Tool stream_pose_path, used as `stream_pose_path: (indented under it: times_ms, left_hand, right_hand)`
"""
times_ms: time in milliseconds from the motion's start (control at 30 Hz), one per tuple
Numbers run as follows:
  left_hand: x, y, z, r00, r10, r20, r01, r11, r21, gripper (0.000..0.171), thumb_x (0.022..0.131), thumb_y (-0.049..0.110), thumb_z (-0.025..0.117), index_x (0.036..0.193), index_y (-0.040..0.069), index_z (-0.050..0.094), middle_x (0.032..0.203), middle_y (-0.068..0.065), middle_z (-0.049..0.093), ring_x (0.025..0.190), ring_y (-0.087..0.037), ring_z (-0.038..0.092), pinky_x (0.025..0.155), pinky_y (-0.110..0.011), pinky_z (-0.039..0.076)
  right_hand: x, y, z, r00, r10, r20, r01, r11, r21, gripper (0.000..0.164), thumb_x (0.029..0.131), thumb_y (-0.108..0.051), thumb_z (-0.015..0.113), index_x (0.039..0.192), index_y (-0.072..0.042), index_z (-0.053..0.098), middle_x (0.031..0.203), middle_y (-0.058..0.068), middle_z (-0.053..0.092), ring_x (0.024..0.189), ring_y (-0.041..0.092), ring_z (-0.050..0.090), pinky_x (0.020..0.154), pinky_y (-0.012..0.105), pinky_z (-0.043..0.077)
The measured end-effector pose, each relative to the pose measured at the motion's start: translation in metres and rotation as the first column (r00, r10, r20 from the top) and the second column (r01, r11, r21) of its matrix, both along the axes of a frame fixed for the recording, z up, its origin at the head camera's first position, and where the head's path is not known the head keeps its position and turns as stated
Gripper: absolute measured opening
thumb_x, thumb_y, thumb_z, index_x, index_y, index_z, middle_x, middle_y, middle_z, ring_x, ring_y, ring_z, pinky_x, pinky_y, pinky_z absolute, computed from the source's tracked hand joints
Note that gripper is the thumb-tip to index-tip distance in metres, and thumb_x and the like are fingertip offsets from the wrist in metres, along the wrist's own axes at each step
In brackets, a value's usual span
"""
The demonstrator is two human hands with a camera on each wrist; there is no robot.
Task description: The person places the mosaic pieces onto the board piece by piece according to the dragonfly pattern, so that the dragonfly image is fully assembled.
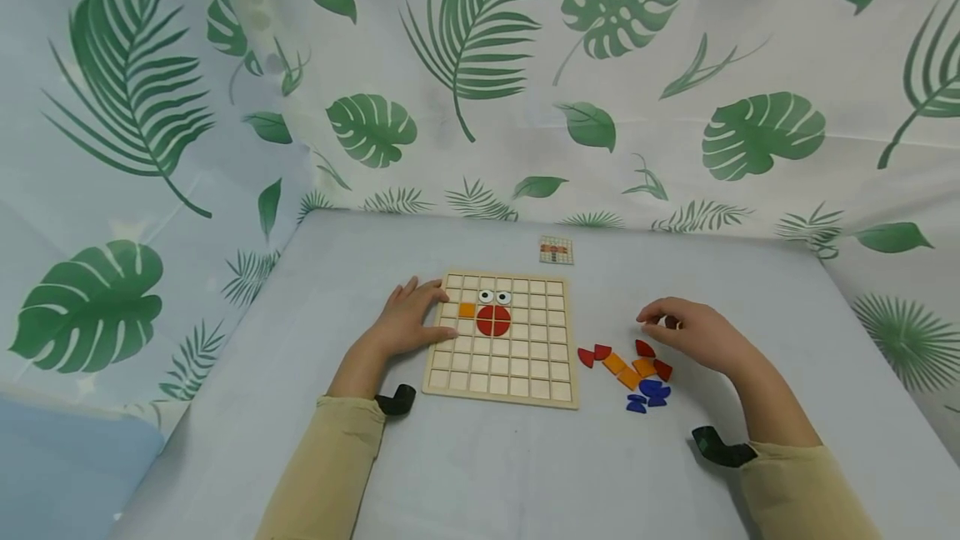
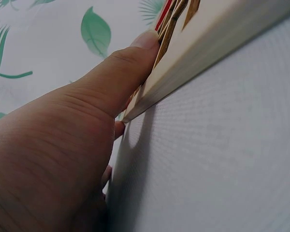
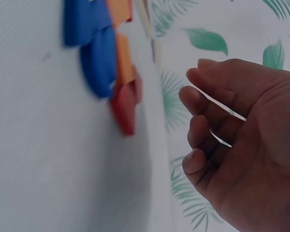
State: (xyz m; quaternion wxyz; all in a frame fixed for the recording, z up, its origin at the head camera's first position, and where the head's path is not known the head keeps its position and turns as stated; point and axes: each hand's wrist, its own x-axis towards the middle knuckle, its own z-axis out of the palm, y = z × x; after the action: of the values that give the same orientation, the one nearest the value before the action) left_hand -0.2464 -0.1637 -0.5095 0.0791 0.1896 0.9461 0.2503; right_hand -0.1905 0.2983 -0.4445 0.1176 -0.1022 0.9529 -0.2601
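A wooden grid board [image 1: 517, 365] lies on the white table. On it are two eye pieces [image 1: 487, 297], red quarter-circle pieces [image 1: 485, 314] joined into a disc, and an orange square [image 1: 467, 310] left of the disc. My left hand [image 1: 401, 319] rests at the board's left side, fingers spread; its thumb lies on the edge, as the left wrist view also shows. Hovering above the table, right of the loose pieces, my right hand [image 1: 701, 332] has loosely bent fingers and nothing in them. Below its fingertips lies a red quarter piece [image 1: 644, 348].
Right of the board lie orange squares [image 1: 628, 377], blue pieces [image 1: 655, 389] and more red quarters [image 1: 602, 352]. A small pattern card [image 1: 557, 250] sits behind the board. Leaf-printed cloth [image 1: 517, 148] hangs behind the table and on its left.
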Motion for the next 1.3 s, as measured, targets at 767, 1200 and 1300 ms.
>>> stream_pose_path:
  times_ms: [767,1200,1300]
  left_hand:
    - [0.003,0.0,0.004,1.0,0.014,0.017,-0.014,1.0,0.001,0.064,0.083,0.056,0.073,0.131,0.019,0.052,0.161,-0.005,0.032,0.154,-0.037,0.009,0.126,-0.054,0.002]
    - [0.0,-0.001,0.0,1.0,0.002,0.007,-0.003,1.0,0.004,0.064,0.083,0.057,0.072,0.131,0.019,0.052,0.161,-0.005,0.032,0.154,-0.037,0.009,0.126,-0.054,0.002]
    - [0.0,-0.001,0.001,1.0,0.003,0.014,-0.004,1.0,0.005,0.064,0.083,0.057,0.072,0.131,0.02,0.052,0.161,-0.005,0.031,0.154,-0.037,0.009,0.126,-0.054,0.001]
  right_hand:
    - [-0.001,0.009,-0.036,0.997,0.052,-0.054,-0.049,0.998,0.05,0.03,0.091,-0.027,0.071,0.119,-0.018,0.067,0.103,0.003,0.06,0.089,0.019,0.052,0.076,0.03,0.052]
    - [-0.001,0.005,-0.038,0.996,0.041,-0.079,-0.035,0.997,0.074,0.03,0.09,-0.026,0.071,0.117,-0.013,0.065,0.103,0.003,0.061,0.089,0.019,0.053,0.079,0.034,0.054]
    - [-0.001,0.006,-0.038,0.994,0.044,-0.097,-0.037,0.997,0.066,0.033,0.091,-0.027,0.07,0.121,-0.013,0.065,0.1,0.002,0.06,0.086,0.018,0.051,0.071,0.027,0.05]
